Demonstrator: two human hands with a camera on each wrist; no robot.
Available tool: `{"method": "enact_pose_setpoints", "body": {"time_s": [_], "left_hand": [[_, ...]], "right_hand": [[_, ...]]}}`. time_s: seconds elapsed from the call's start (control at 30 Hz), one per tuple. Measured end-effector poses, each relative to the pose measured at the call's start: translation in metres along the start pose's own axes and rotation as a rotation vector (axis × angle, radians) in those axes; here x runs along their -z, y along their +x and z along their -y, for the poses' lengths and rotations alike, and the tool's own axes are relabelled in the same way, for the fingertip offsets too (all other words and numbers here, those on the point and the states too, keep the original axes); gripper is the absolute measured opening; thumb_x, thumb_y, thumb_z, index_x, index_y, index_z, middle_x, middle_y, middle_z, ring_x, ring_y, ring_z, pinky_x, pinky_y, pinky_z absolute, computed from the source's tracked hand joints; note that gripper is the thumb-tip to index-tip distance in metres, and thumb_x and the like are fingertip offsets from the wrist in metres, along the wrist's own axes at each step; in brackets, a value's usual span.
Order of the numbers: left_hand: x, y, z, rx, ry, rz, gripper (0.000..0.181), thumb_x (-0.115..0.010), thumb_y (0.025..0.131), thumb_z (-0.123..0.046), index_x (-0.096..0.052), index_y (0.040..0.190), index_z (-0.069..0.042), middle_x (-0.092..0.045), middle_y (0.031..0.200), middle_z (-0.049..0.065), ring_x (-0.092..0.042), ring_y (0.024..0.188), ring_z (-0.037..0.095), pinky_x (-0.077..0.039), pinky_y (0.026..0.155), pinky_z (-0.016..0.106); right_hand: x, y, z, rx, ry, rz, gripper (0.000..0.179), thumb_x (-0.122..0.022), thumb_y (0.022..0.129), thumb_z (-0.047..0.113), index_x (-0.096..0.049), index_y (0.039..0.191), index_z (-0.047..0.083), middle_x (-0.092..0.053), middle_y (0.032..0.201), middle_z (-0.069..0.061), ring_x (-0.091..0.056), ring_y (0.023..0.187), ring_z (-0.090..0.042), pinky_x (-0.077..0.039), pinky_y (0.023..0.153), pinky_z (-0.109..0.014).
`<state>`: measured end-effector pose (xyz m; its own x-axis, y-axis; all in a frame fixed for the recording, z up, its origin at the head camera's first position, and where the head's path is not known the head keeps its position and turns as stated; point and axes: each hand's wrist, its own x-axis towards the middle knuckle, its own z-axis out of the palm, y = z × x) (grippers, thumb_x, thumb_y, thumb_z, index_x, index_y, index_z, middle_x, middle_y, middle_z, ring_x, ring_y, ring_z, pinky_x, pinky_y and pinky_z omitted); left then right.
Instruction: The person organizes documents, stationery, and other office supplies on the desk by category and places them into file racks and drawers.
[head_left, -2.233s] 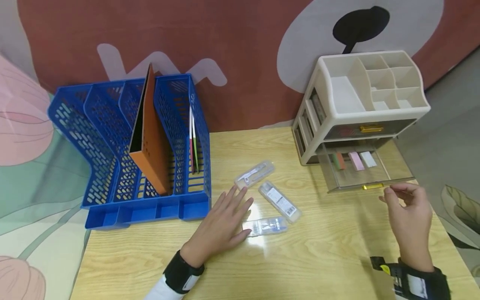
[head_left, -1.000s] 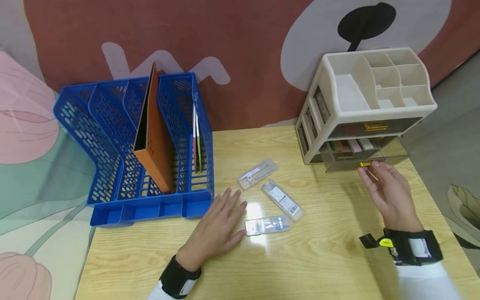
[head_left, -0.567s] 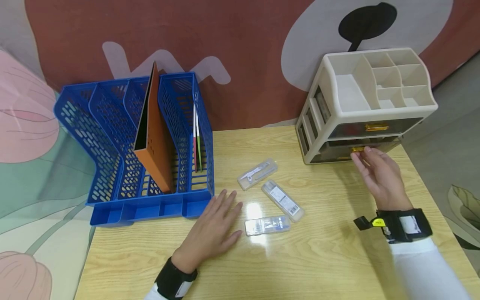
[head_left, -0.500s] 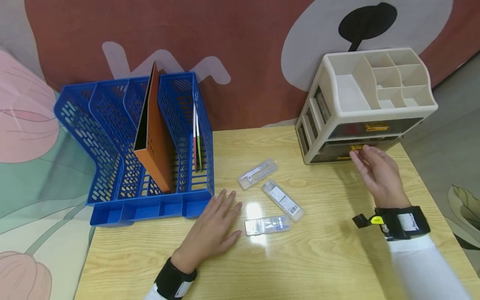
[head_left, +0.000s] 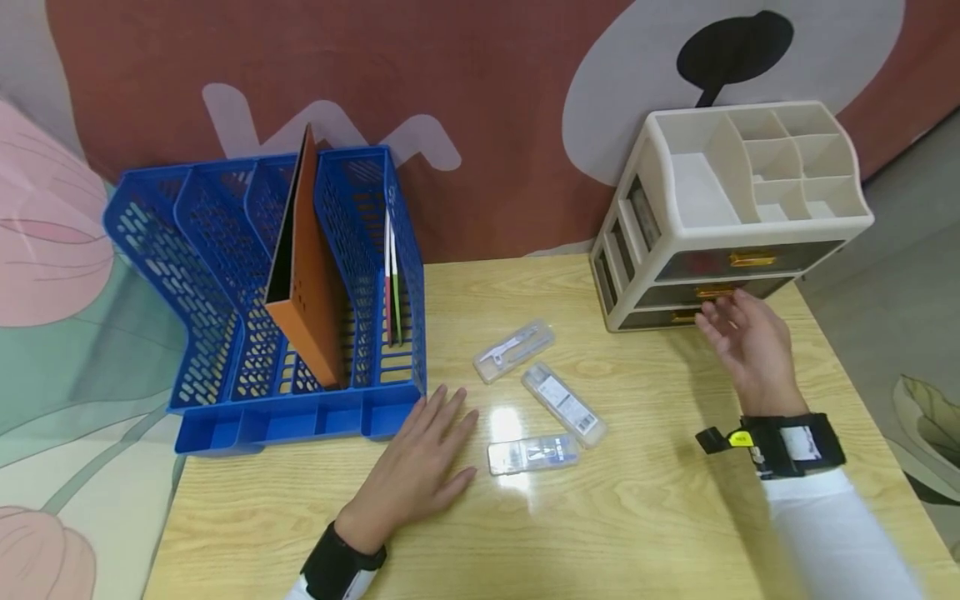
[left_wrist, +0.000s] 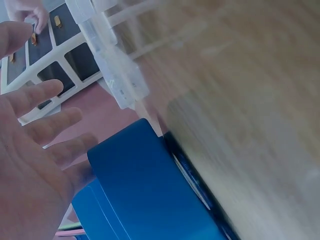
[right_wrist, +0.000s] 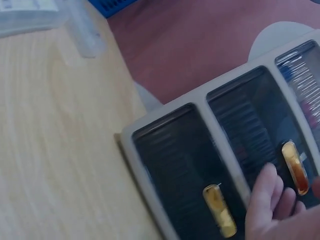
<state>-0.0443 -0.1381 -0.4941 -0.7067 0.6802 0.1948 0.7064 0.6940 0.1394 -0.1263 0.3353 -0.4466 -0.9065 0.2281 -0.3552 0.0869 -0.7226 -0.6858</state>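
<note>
In the head view my right hand (head_left: pixel 756 354) is at the front of a white desktop drawer organizer (head_left: pixel 667 233), fingers loosely bent right by the gold handle (head_left: pixel 714 292) of its middle drawer. The right wrist view has the fingers (right_wrist: pixel 264 195) beside that handle, not wrapped round it. All the drawers are pushed in. My left hand (head_left: pixel 412 475), fingers spread and straight, lies low over the table beside the front corner of a blue file rack (head_left: pixel 300 417). To its right lie three clear plastic cases: one with a compass (head_left: pixel 513 350), one with a barcode label (head_left: pixel 564 404), one bluish (head_left: pixel 532 454).
The rack holds an orange binder (head_left: pixel 311 283) and a couple of thin booklets (head_left: pixel 392 283). Open compartments (head_left: pixel 780 158) top the organizer. A patterned cloth (head_left: pixel 487 125) hangs behind the wood-grain table (head_left: pixel 600 533).
My right hand has pushed the middle drawer, which stood out with erasers inside, fully in, and its fingers have eased off the handle. My left hand has slid slightly back and left.
</note>
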Motion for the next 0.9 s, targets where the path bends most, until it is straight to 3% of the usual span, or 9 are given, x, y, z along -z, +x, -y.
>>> {"method": "enact_pose_setpoints", "body": {"time_s": [0.13,0.3,0.4,0.6,0.9], "left_hand": [[0.0,-0.001,0.0,0.001,-0.004,-0.003,0.07,-0.069,0.092,-0.048,-0.053,0.15,-0.011,-0.041,0.163,0.018,-0.039,0.149,0.044,-0.037,0.12,0.059],[0.001,-0.001,-0.001,-0.001,-0.004,-0.008,0.071,-0.07,0.092,-0.048,-0.053,0.15,-0.011,-0.041,0.163,0.018,-0.039,0.15,0.044,-0.038,0.119,0.059],[0.001,0.0,-0.001,-0.008,-0.003,-0.001,0.073,-0.07,0.092,-0.049,-0.051,0.151,-0.011,-0.04,0.163,0.018,-0.038,0.15,0.043,-0.038,0.119,0.059],[0.002,0.004,-0.004,-0.018,0.0,0.035,0.074,-0.066,0.095,-0.05,-0.046,0.155,-0.012,-0.035,0.166,0.017,-0.033,0.154,0.04,-0.035,0.122,0.058],[0.003,0.009,-0.006,-0.014,-0.005,0.039,0.073,-0.066,0.095,-0.049,-0.046,0.156,-0.014,-0.033,0.167,0.015,-0.03,0.155,0.038,-0.032,0.124,0.056]], "right_hand": [[0.008,0.001,-0.007,-0.022,0.047,-0.07,0.015,-0.063,0.103,0.014,-0.056,0.114,0.008,-0.06,0.104,-0.006,-0.062,0.099,-0.02,-0.061,0.085,-0.032],[0.016,0.005,-0.016,-0.08,0.104,-0.116,0.009,-0.061,0.103,0.009,-0.059,0.112,0.006,-0.059,0.105,-0.008,-0.062,0.098,-0.02,-0.062,0.088,-0.035],[0.02,0.008,-0.021,-0.131,0.114,-0.128,0.018,-0.062,0.102,0.007,-0.058,0.119,0.012,-0.056,0.11,-0.008,-0.061,0.101,-0.019,-0.06,0.096,-0.037],[0.022,0.018,-0.026,-0.261,0.266,-0.1,0.03,-0.058,0.102,0.0,-0.049,0.125,0.017,-0.05,0.118,-0.009,-0.057,0.112,-0.02,-0.045,0.117,-0.037],[0.019,0.022,-0.03,-0.239,0.257,-0.089,0.017,-0.057,0.101,-0.004,-0.054,0.116,0.004,-0.052,0.109,-0.011,-0.063,0.101,-0.023,-0.053,0.107,-0.032]]}}
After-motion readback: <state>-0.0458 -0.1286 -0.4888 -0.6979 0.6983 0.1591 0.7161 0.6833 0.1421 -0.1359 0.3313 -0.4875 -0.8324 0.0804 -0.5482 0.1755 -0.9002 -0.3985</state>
